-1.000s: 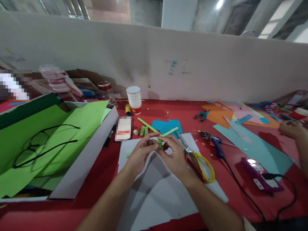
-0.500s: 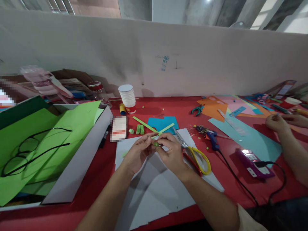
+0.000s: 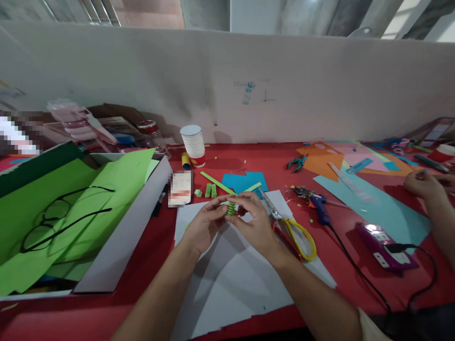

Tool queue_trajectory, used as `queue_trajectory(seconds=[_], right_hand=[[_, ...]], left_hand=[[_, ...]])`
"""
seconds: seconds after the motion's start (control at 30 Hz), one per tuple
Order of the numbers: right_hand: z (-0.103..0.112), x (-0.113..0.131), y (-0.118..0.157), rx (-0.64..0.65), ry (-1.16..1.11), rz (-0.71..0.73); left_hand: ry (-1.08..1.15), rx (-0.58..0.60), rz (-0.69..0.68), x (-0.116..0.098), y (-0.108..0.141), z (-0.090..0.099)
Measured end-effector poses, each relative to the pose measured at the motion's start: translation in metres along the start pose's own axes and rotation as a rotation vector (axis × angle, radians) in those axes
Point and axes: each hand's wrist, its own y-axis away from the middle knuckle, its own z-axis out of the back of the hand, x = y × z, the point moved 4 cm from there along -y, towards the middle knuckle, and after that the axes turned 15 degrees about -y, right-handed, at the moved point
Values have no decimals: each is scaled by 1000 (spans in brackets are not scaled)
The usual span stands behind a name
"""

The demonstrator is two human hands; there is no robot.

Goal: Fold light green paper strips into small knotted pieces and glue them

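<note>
Between my two hands is a small green folded paper piece (image 3: 231,208), its zigzag pleats showing. My left hand (image 3: 208,222) pinches it from the left, and my right hand (image 3: 253,220) grips it from the right. Just beyond my fingertips lie two light green paper strips, a left strip (image 3: 215,181) and a right strip (image 3: 254,187), beside blue paper (image 3: 245,181). Similar folded green pieces (image 3: 211,190) rest to the left. White paper (image 3: 227,284) is spread under my hands. Scissors with yellow and red handles (image 3: 302,237) lie right of my right hand.
An open box (image 3: 142,213) with green sheets and glasses (image 3: 53,222) stands left. Paper cups (image 3: 194,147) are behind. To the right are a blue glue gun (image 3: 320,208), a purple power socket (image 3: 386,248), pliers (image 3: 296,163), coloured paper and another person's hands (image 3: 424,184).
The green piece between my fingers now shows its pleats spread upright; before, it looked flatter and smaller. The view has shifted slightly to the left.
</note>
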Motion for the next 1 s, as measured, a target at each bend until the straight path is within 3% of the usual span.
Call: queue_trajectory(seconds=[0.33, 0.5, 0.67, 0.83, 0.93, 1.0], right_hand=[[1, 4, 6, -15, 236, 179], [0, 3, 5, -54, 174, 131], [-2, 5, 2, -12, 95, 52], [-2, 9, 1, 10, 165, 92], [3, 4, 1, -35, 156, 83], [8, -6, 1, -95, 64, -22]], left_hand=[[-23, 84, 2, 3, 2, -3], [-44, 54, -13, 7, -1, 1], [-2, 77, -17, 6, -2, 3], [1, 64, -24, 5, -1, 1], [-50, -20, -49, 6, -2, 0], [-123, -185, -141, 2, -4, 5]])
